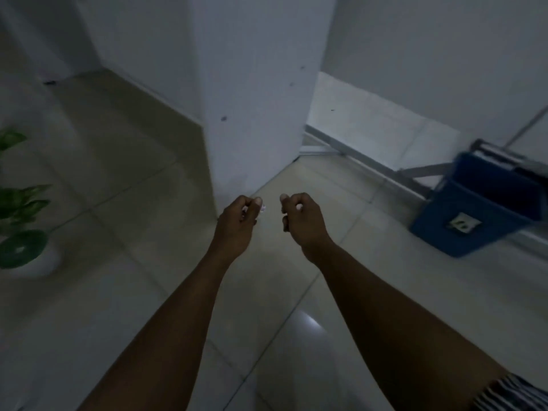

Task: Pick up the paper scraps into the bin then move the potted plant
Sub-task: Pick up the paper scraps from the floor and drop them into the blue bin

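The bin [471,209] is deep blue with a pale label on its side. The potted plant [22,221] has green leaves in a white pot, and a black-and-white striped sleeve [517,394] shows above pale beige floor tiles [124,179].

open tiled floor [124,179] lies ahead and left; a white pillar [255,99] blocks the middle, with a blue bin [477,215] against the right wall and a potted plant [23,229] at the left edge.

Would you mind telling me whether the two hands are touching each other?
Apart. The head view shows bare floor tile between the left hand and the right hand, both curled loosely.
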